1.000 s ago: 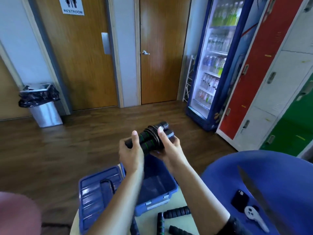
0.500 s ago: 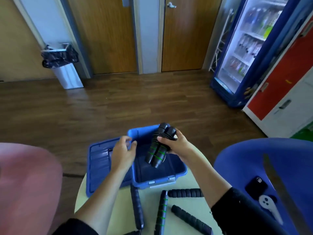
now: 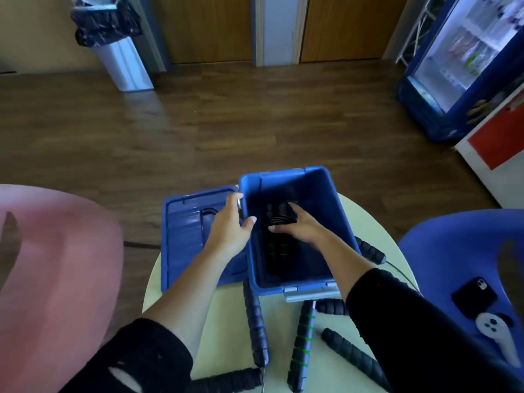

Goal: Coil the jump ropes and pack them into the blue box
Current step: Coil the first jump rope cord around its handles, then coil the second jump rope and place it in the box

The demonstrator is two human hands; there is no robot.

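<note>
Seen from the head camera: a person's right hand (image 3: 295,226) lowers a coiled jump rope (image 3: 279,222) deep into the blue box (image 3: 337,211) on the round bench (image 3: 226,330), fingers wrapped around the bundle near its wound middle. The left hand (image 3: 231,222) grips the box's left rim, thumb hooked inside, steadying it beside the detached lid (image 3: 184,231).

A second ago the bundle was held up in both hands, clear of the box; half a second ago it hung just above the opening. Now it sits low inside, at or near the floor, so this rope looks all but packed.

Several loose rope handles (image 3: 303,338) lie on the bench in front of the box, which suggests more ropes remain to be coiled.
</note>
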